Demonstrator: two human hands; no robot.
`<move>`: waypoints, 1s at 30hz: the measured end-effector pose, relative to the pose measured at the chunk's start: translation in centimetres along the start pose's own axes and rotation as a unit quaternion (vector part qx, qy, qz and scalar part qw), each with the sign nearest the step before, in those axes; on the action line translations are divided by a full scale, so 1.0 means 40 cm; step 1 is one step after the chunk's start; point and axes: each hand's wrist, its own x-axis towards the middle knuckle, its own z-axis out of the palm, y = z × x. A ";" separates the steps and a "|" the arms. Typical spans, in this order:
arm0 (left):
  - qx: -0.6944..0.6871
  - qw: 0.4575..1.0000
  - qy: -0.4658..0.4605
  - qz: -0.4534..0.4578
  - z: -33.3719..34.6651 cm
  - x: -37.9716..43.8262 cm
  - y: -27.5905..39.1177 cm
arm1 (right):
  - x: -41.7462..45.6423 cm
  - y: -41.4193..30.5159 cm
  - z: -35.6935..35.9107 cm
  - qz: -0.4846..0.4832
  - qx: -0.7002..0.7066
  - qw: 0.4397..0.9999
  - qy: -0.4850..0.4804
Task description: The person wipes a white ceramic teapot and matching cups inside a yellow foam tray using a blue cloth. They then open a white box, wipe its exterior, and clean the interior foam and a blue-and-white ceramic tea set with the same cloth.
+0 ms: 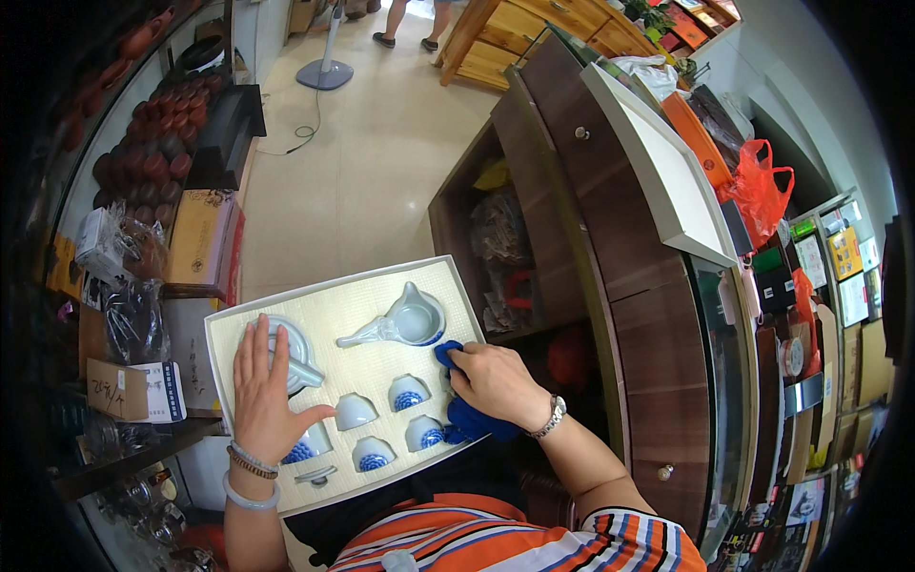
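Observation:
A white box (336, 284) with a cream foam insert lies across my lap. My left hand (268, 390) is spread flat, fingers apart, over a pale celadon lidded piece (304, 350) and partly hides it. In my right hand (493, 379) is a bunched blue cloth (472, 422) at the box's right side. Near the top of the insert sits a pale pitcher with a handle (414, 320). Below it are several small cups, among them a plain white cup (355, 412) and a blue-patterned cup (409, 393). A small lid (316, 476) rests in the lower left slot.
At right runs a dark wooden cabinet (650, 343) with an open shelf; a white box lid (665, 157) lies on top. Left shelves hold dark red cups (161, 164) and a yellow box (200, 229). A fan base (325, 74) and a person's legs (411, 21) are farther off.

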 end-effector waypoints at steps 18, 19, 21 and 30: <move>-0.001 1.000 0.003 0.002 -0.013 0.009 0.016 | 0.177 0.029 0.100 0.070 -0.190 0.973 0.106; 0.002 1.000 0.005 0.005 -0.012 0.009 0.015 | 0.139 0.012 0.088 0.063 -0.163 0.980 0.097; 0.006 1.000 0.008 0.013 -0.011 0.010 0.013 | 0.063 0.008 0.088 0.041 -0.140 0.987 0.062; 0.006 1.000 -0.004 -0.002 -0.013 0.005 0.019 | -0.098 -0.119 -0.013 0.086 -0.055 0.992 -0.078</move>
